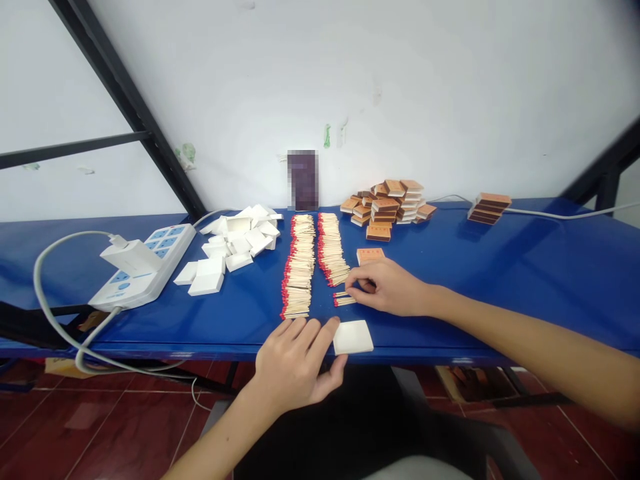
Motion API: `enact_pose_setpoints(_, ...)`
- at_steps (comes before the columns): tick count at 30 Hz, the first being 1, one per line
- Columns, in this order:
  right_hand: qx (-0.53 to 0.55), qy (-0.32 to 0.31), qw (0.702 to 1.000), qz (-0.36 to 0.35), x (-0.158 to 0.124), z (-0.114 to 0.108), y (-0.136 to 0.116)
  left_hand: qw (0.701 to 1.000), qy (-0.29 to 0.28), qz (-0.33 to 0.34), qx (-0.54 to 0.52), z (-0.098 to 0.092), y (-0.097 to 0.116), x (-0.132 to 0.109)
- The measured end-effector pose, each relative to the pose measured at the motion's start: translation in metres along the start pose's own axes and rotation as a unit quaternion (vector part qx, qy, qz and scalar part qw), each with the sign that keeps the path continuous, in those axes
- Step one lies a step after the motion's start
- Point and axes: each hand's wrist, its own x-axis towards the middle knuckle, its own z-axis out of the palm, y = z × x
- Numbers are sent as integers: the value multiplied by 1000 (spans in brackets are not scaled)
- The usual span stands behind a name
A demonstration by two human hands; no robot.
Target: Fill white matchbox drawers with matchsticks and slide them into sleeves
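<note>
My left hand is at the table's front edge, with thumb and index finger around the left side of a white matchbox tray. The tray lies flat near the edge. Just beyond it, my right hand is closed in a pinch at a few red-tipped matches; its fingertips cover their far ends. Two long rows of matches, a left row and a right row, run away from me, heads to the left. An orange matchbox lies behind my right hand, which partly hides it.
A pile of white trays is on the left, beside a power strip with a plugged-in charger and looping cable. Orange matchboxes are heaped near the wall, and a small stack stands farther right. A blurred dark rectangle is against the wall.
</note>
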Motion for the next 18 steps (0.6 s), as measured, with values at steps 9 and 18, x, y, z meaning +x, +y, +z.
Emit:
enact_pose_setpoints(9,16,-15,1000,-11,0,-1,1,1000,0,2,0,0,0,2)
enact_pose_setpoints(18,-22,21,999,36,0,0,2,1000,5,1,-1,-1,1,3)
